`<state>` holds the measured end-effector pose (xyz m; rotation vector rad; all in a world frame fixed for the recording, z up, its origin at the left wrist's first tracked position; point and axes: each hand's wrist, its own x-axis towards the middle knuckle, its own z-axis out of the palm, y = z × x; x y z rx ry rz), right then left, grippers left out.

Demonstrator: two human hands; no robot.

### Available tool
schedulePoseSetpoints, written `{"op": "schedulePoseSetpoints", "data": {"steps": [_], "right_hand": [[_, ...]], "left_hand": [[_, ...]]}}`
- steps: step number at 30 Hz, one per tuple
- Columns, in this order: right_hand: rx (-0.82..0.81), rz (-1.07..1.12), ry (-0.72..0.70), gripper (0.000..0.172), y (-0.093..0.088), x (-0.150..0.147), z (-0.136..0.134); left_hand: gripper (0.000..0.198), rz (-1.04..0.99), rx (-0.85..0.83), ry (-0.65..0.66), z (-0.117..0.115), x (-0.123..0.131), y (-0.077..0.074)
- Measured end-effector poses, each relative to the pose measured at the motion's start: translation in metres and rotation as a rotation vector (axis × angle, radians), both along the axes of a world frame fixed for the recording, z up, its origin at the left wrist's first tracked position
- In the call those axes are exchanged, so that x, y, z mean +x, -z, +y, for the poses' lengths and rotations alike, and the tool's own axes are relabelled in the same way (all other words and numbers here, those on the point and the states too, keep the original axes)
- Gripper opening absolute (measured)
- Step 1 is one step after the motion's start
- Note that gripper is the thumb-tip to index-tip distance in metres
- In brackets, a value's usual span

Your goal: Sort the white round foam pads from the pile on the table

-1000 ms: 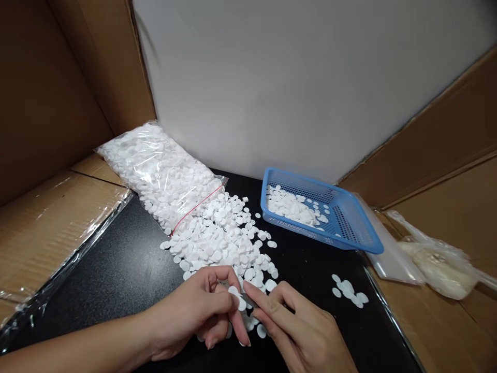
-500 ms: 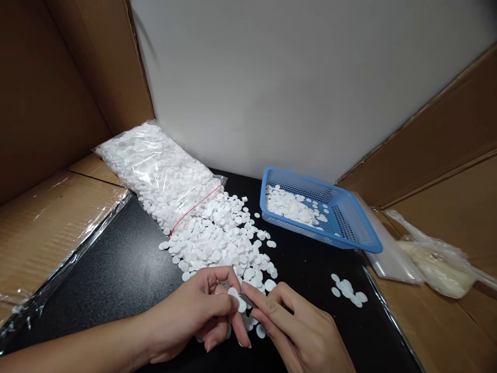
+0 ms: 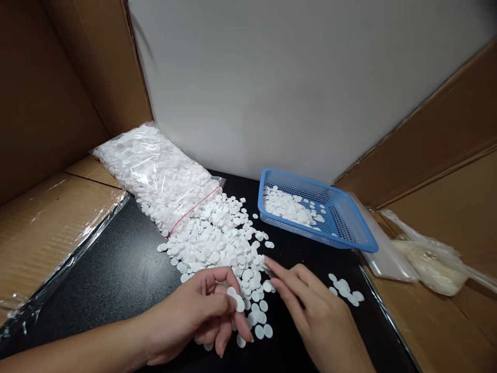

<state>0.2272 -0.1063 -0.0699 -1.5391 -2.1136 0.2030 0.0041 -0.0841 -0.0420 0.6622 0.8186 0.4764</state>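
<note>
My left hand (image 3: 215, 311) is closed, its thumb and curled fingers pinching a few small white round discs (image 3: 239, 303), which look thin and flat. At the right edge of the loose pile of white discs (image 3: 217, 241), my right hand (image 3: 306, 300) reaches in with index finger and thumb apart. Its fingertips touch or hover just over discs there; I see none gripped between them. The pile spreads from the mouth of a clear plastic bag (image 3: 155, 171) with a red seal line, filled with more discs.
A blue perforated basket (image 3: 310, 235) holding discs stands at the back right. A small cluster of discs (image 3: 345, 290) lies on the black tabletop (image 3: 120, 269) to the right. Beyond it are a flat clear bag (image 3: 392, 259) and a knotted plastic bag (image 3: 435, 264). Cardboard (image 3: 50, 217) flanks the table.
My right hand has moved away from the left hand, to the right and slightly up, to the pile's edge. The left hand stays in place, still holding discs.
</note>
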Motion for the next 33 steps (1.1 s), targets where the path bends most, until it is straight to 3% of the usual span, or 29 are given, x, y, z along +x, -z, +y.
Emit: {"op": "schedulePoseSetpoints", "data": {"steps": [7,10,12,17,22,26,31,33], "right_hand": [[-0.027,-0.223,0.217,0.052,0.019,0.043,0.016],[0.066,-0.240,0.222,0.055,0.014,0.041,0.017],[0.082,-0.101,0.167,0.051,0.003,0.028,0.013],[-0.367,0.460,-0.169,0.028,-0.018,-0.022,-0.005],[-0.609,0.634,-0.141,0.033,-0.020,-0.046,-0.002],[-0.447,0.511,-0.019,0.042,-0.019,-0.036,0.015],[-0.143,0.361,0.131,0.020,-0.011,-0.007,0.031],[-0.104,0.346,0.113,0.024,-0.008,0.002,0.034]], "left_hand": [[0.028,0.093,0.171,0.007,-0.001,-0.001,0.003],[0.033,0.138,0.261,0.055,-0.003,-0.001,0.005],[0.035,0.160,0.290,0.069,-0.005,0.000,0.005],[0.038,0.163,0.292,0.098,-0.007,0.001,0.007],[0.032,0.157,0.273,0.083,-0.005,0.000,0.008],[0.025,0.156,0.228,0.055,-0.004,-0.001,0.005],[0.009,0.005,0.109,-0.115,0.001,-0.009,0.001],[0.011,-0.031,0.088,-0.168,0.004,-0.013,0.000]]}}
